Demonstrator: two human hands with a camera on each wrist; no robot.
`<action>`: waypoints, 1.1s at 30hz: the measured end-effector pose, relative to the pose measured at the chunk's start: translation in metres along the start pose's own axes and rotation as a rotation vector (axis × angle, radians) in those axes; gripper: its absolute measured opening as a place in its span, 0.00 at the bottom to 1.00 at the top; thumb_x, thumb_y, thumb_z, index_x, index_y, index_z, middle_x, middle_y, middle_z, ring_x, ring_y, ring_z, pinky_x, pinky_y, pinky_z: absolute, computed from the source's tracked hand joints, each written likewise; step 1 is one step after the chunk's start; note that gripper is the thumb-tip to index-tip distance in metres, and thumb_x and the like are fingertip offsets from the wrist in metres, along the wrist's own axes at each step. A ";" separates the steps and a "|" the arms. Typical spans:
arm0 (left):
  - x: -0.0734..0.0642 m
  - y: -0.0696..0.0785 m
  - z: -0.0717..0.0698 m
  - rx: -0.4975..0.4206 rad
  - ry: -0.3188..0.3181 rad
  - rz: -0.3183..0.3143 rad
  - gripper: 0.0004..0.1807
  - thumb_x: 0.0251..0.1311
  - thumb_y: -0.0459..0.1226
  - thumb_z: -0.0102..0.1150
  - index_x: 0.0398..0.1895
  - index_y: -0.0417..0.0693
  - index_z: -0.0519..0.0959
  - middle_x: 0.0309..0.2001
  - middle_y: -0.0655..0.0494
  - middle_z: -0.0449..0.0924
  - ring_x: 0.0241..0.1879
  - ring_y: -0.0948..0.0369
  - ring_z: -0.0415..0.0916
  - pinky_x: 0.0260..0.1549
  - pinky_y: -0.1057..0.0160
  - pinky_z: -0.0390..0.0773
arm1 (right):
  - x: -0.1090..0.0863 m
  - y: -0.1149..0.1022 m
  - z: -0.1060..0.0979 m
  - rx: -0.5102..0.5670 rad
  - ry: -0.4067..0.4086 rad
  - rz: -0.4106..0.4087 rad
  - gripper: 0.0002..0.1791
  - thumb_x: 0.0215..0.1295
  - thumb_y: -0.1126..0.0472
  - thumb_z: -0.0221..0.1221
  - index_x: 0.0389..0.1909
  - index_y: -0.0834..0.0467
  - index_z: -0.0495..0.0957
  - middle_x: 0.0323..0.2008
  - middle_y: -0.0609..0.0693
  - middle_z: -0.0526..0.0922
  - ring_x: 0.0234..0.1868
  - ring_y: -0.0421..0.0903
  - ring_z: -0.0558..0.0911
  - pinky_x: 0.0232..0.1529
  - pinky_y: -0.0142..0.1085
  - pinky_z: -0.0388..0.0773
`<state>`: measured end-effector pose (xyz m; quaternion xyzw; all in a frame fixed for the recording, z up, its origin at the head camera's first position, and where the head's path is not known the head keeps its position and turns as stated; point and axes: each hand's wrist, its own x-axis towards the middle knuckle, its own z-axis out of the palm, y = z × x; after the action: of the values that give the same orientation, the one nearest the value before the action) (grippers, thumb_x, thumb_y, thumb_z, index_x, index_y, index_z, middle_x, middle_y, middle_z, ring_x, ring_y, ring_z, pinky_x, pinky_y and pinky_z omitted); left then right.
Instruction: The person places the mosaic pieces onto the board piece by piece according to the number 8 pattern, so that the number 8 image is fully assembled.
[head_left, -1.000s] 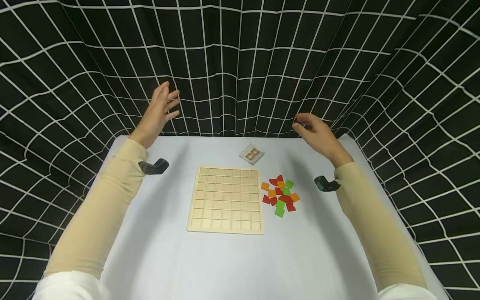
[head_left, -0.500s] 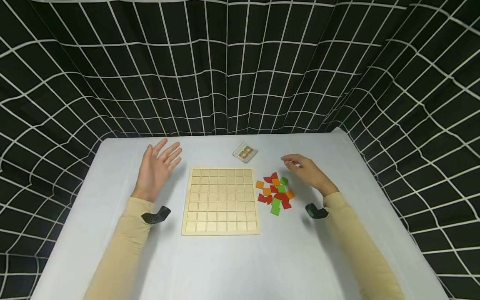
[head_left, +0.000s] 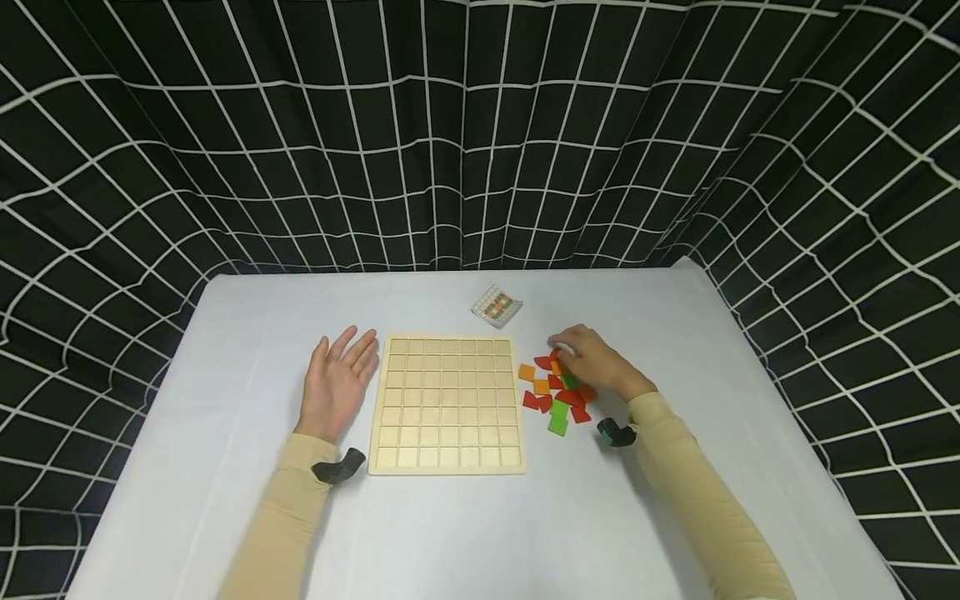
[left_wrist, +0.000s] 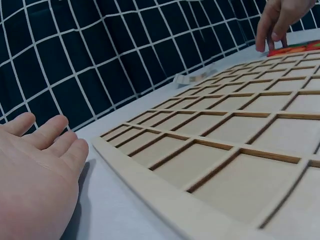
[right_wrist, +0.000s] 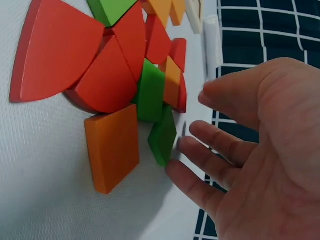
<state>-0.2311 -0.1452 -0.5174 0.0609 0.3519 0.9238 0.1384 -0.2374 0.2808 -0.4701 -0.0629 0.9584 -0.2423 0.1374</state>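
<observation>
My right hand [head_left: 596, 360] hovers at the far right side of a loose pile of flat coloured pieces. In the right wrist view its fingers are loosely bent, with nothing between thumb and fingers. One fingertip is right by a green square tile [right_wrist: 162, 136]. Beside that lie an orange square tile [right_wrist: 112, 150] and red quarter-round tiles [right_wrist: 60, 52]. My left hand [head_left: 335, 392] lies palm up with fingers spread, just left of a pale wooden grid board [head_left: 448, 412], holding nothing. The board's square compartments hold no tiles.
A small creased paper [head_left: 497, 307] with a printed coloured grid lies behind the board. The white table [head_left: 450, 533] ends at a black curtain [head_left: 375, 150] with white grid lines, at the back and sides.
Both hands have come down toward the table. The left hand has turned palm up and moved beside the board; the right hand has moved in over the tile pile.
</observation>
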 end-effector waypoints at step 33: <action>-0.002 -0.013 -0.007 0.084 0.009 -0.045 0.36 0.82 0.49 0.32 0.82 0.43 0.37 0.83 0.42 0.38 0.83 0.50 0.37 0.85 0.58 0.42 | -0.001 -0.015 -0.026 0.168 0.087 0.066 0.15 0.74 0.57 0.58 0.56 0.58 0.81 0.50 0.56 0.86 0.48 0.54 0.81 0.57 0.51 0.86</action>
<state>-0.2281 -0.1415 -0.5313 0.0547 0.3921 0.9051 0.1549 -0.2432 0.2798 -0.4409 -0.0089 0.9413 -0.3198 0.1081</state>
